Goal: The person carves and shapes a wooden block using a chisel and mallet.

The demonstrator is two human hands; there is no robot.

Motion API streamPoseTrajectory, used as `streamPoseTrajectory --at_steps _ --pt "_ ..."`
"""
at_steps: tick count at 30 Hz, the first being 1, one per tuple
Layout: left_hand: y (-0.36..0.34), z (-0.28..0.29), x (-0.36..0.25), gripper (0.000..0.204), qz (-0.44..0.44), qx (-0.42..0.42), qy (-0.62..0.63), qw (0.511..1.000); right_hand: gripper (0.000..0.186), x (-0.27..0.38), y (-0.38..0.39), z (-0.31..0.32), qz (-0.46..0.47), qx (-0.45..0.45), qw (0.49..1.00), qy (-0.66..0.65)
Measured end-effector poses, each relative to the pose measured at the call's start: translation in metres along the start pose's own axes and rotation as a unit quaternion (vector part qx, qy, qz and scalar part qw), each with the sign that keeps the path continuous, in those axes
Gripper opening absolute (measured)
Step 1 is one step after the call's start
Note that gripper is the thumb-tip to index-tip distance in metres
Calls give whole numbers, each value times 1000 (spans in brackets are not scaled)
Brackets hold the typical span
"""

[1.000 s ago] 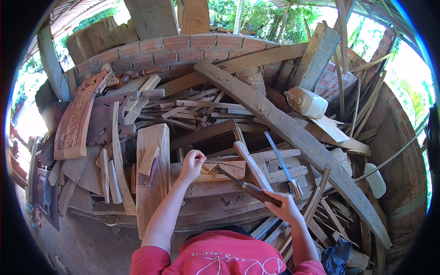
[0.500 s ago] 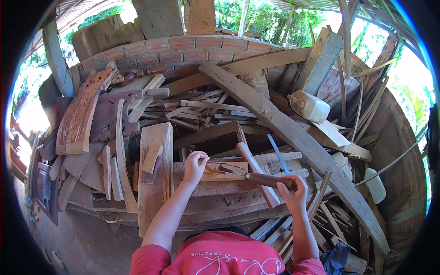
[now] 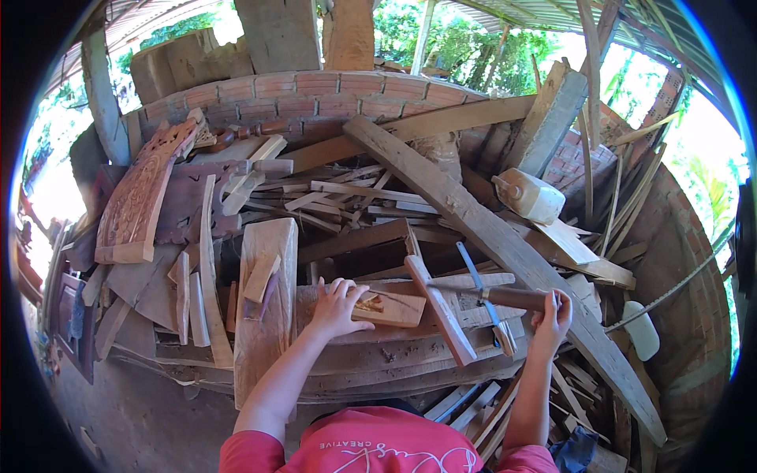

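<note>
My left hand [image 3: 339,310] grips the left end of a small wood block [image 3: 400,310], fingers at its far edge and thumb at its near edge. A rough hollow with pale chips [image 3: 371,302] shows in the block's top. My right hand [image 3: 550,319] is closed round the end of a chisel's [image 3: 516,298] long brown handle. The chisel's metal blade points left, above a slanting wooden strip [image 3: 441,315] and apart from the hollow. A blue saw blade [image 3: 475,272] with a wooden handle lies under the chisel.
A thick upright-set board [image 3: 266,307] stands left of my left hand. A long heavy beam [image 3: 512,244] slants across the right. Scrap sticks [image 3: 347,189] pile up behind, before a brick wall [image 3: 339,91]. Carved panels [image 3: 142,197] lean at left; a plastic jug [image 3: 528,195] lies at right.
The chisel has moved right, its blade away from the hollow. My left hand has gone from pinched fingers to a spread grip on the block, which now lies nearer me.
</note>
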State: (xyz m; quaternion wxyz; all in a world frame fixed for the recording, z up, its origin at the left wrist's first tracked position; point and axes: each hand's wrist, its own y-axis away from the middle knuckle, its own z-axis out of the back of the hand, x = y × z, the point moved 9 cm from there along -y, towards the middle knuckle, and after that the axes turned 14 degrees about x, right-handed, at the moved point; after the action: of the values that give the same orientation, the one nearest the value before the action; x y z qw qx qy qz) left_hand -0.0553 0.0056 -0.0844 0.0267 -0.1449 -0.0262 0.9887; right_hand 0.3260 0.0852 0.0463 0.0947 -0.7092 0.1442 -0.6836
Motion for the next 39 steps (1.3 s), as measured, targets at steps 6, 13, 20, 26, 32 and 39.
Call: streamPoseTrajectory --at_steps 6,13,20,26,32,39 --pt "-16 0 2 51 -86 -56 44 994 15 -109 39 17 -176 -70 975 -119" --pt "-29 13 -5 32 -165 -110 34 979 23 -209 82 9 -289 -29 942 -170" --pt "-47 21 8 32 -145 -131 -12 981 26 -208 77 -4 -268 146 949 79" --pt "-32 25 14 38 -1 -168 68 983 28 -192 78 -15 -264 207 933 131" --pt "45 74 37 14 73 -275 183 941 33 -182 52 -7 -157 225 908 317" --pt "103 81 140 63 413 -106 1 905 19 -100 19 -76 1 245 960 138"
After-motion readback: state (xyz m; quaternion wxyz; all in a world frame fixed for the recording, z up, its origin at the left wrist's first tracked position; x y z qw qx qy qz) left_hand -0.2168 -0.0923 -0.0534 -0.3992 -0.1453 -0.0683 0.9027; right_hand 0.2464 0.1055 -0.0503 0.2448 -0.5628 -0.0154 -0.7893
